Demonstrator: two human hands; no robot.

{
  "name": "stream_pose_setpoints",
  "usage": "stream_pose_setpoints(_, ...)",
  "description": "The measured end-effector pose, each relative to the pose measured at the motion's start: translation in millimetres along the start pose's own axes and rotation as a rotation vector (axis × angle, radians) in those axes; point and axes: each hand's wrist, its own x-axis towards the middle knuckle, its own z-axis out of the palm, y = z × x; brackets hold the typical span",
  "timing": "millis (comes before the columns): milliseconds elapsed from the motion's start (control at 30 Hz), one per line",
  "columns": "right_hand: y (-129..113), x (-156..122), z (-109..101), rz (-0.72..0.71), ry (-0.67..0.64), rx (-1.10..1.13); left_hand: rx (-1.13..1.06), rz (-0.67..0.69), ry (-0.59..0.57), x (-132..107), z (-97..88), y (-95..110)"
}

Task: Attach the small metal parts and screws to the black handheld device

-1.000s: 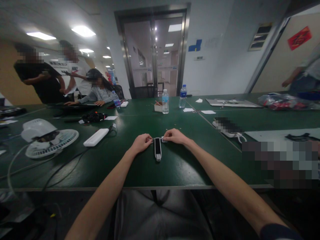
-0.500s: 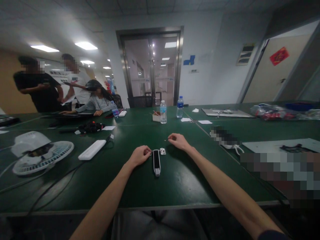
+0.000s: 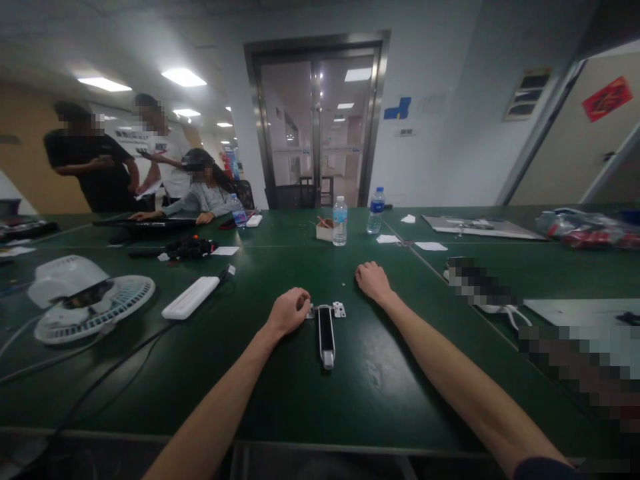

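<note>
A slim black and silver device [image 3: 326, 333] lies lengthwise on the green table [image 3: 300, 387] in front of me, with small silver hinge plates [image 3: 339, 309] at its far end. My left hand [image 3: 289, 311] rests curled at the left plate, fingers closed against it. My right hand [image 3: 373, 281] lies on the table a little beyond and right of the device, fingers bent under, apart from it. Tiny screws [image 3: 343, 285] lie near the right hand.
A white fan [image 3: 85, 300] and a white power strip [image 3: 191, 297] with cables sit at left. Two water bottles [image 3: 340, 221] and a small box stand farther back. Three people are at the far left. Papers and bags lie at right.
My right hand has let go of the device's far end and moved away to the right and farther back. My left hand stays at the left end. The view shifted slightly.
</note>
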Motion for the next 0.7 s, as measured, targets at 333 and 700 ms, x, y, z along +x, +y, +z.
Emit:
stream_pose_setpoints(333,-68.8,-18.1,-24.3,-0.546,0.034,0.513,-0.149,0.031,0.198,3.5,6.0,-2.7)
stream_pose_setpoints(700,-104.9,-32.5,-38.5,-0.504,-0.005,0.763,-0.815,-0.107,0.037,7.8,3.6,-5.8)
